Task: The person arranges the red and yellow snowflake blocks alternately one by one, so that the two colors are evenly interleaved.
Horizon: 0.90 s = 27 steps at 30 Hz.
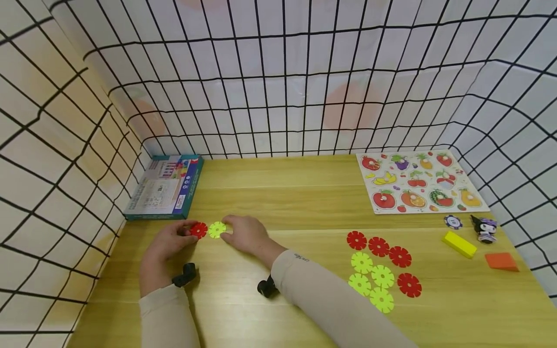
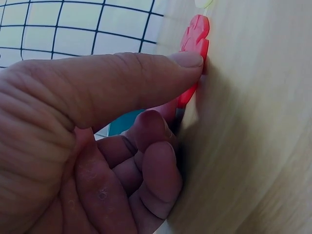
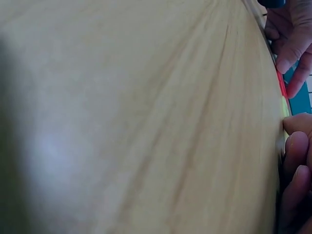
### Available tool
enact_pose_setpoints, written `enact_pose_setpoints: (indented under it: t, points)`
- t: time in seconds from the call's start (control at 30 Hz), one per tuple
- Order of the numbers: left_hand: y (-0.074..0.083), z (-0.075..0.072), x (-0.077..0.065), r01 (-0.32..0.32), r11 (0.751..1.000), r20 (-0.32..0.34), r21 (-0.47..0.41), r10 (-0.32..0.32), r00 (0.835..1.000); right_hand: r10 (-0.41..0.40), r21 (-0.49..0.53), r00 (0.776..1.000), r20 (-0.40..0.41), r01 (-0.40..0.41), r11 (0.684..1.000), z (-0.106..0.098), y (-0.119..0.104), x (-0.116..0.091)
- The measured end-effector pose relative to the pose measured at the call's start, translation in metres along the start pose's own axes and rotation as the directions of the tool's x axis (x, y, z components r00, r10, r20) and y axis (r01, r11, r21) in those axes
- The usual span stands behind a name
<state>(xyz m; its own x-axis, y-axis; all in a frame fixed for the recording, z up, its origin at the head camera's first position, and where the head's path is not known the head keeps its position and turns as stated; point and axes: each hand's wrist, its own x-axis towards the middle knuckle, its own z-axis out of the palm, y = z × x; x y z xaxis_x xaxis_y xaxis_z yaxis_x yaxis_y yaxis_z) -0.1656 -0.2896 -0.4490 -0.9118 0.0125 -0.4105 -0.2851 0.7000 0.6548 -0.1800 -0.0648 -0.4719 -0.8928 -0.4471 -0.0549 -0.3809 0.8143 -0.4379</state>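
Note:
My left hand (image 1: 170,240) pinches a red notched plastic disc (image 1: 199,230) at its left edge, between thumb and forefinger. In the left wrist view the thumb lies over the red disc (image 2: 196,33), close to the tabletop, with the other fingers curled beneath. From the right, my right hand (image 1: 247,235) holds a yellow-green notched disc (image 1: 216,230) between thumb and forefinger. The two discs are side by side, facing edges very close together. In the right wrist view the right fingers (image 3: 296,151) appear only at the right border, and that disc is mostly hidden.
A boxed set (image 1: 163,188) lies behind my left hand. To the right are several red discs (image 1: 379,246) and yellow-green discs (image 1: 383,276). Farther right are a fruit puzzle board (image 1: 419,182), chip (image 1: 453,222), figurine (image 1: 485,229), yellow block (image 1: 459,244) and orange block (image 1: 502,261). Black wire mesh (image 1: 285,72) encloses the table.

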Motion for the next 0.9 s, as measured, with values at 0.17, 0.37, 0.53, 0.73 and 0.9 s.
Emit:
enact_pose_setpoints:
  t: [0.17, 0.37, 0.53, 0.73, 0.9]
  points:
    - [-0.002, 0.0, -0.001, 0.01, 1.0, -0.001, 0.008, -0.01, 1.0, -0.002, -0.015, 1.0, -0.017, 0.001, 1.0, 0.002, 0.0, -0.001]
    - [0.0, 0.001, -0.003, 0.02, 0.999, -0.001, -0.047, -0.02, 1.0, -0.014, 0.091, 0.999, -0.048, 0.018, 0.996, 0.004, 0.006, -0.004]
    - [0.007, 0.007, -0.001, -0.046, 0.982, 0.067, -0.183, 0.059, 0.996, 0.006, 0.279, 0.999, -0.044, 0.007, 0.96, 0.003, 0.015, -0.017]
    - [0.016, 0.021, 0.005, -0.052, 0.958, 0.161, -0.281, 0.1, 0.982, 0.002, 0.413, 1.0, -0.019, 0.006, 0.911, -0.005, 0.022, -0.046]
    - [0.017, 0.028, 0.006, -0.004, 0.95, 0.178, -0.311, 0.062, 0.982, -0.071, 0.441, 0.997, 0.013, 0.058, 0.895, -0.024, 0.029, -0.084]
